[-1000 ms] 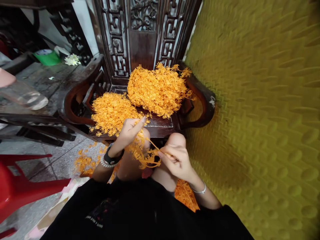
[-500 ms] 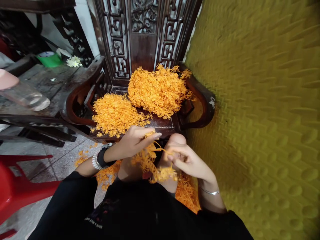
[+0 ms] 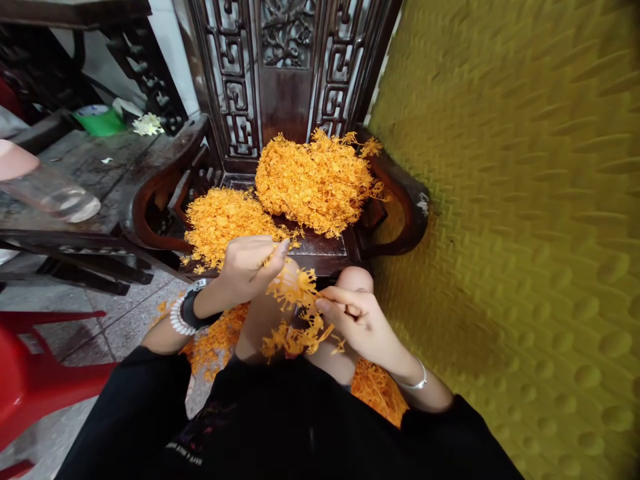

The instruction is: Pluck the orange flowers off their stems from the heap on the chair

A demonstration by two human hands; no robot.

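The left hand (image 3: 246, 268) and right hand (image 3: 359, 321) both pinch a branching orange strand (image 3: 296, 288) before a carved wooden chair (image 3: 285, 100).

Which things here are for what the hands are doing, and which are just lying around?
Seem part of the job:
branching orange strands, pinched by the left hand and right hand
larger orange pile
smaller orange pile
carved wooden chair holding both piles

Seem just lying around:
pale flower
clear bottle
red plastic stool
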